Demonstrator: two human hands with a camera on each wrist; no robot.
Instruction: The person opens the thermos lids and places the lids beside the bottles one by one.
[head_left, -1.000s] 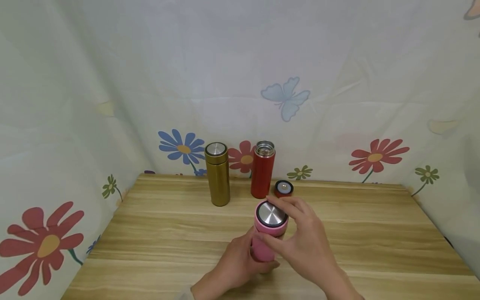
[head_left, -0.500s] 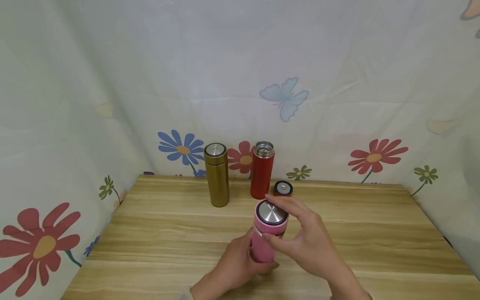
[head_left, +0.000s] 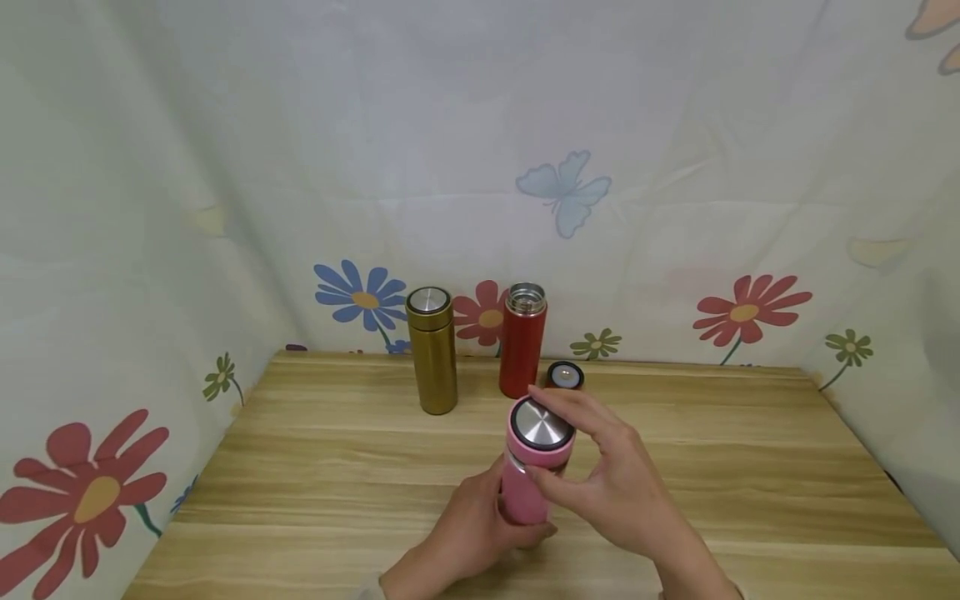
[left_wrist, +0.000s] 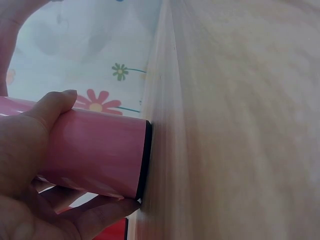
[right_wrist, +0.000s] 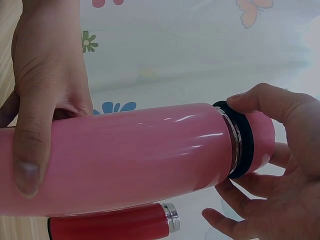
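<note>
In the head view a pink thermos [head_left: 522, 493] stands near the front middle, leaning slightly. My left hand [head_left: 468, 527] grips its lower body; the left wrist view shows the thumb and fingers around it, close to the black base rim [left_wrist: 144, 160]. My right hand [head_left: 622, 479] pinches the pink lid [head_left: 542, 425], which has a silver top, between thumb and fingers. From the right wrist view, the lid's black ring [right_wrist: 242, 142] sits at the mouth, with a thin strip of the metal neck [right_wrist: 231, 135] showing between lid and body.
Behind stand a gold thermos [head_left: 434, 367] with its lid on and a red thermos [head_left: 522, 350] with its metal mouth uncovered. A red lid [head_left: 566, 377] lies upside down beside it, partly behind my right hand. Flowered cloth [head_left: 420, 125] surrounds the wooden table [head_left: 337, 483].
My right thumb has shifted right along the lid's lower edge, and a silver strip now shows beneath the lid. The left hand keeps its hold. The view has shifted slightly.
</note>
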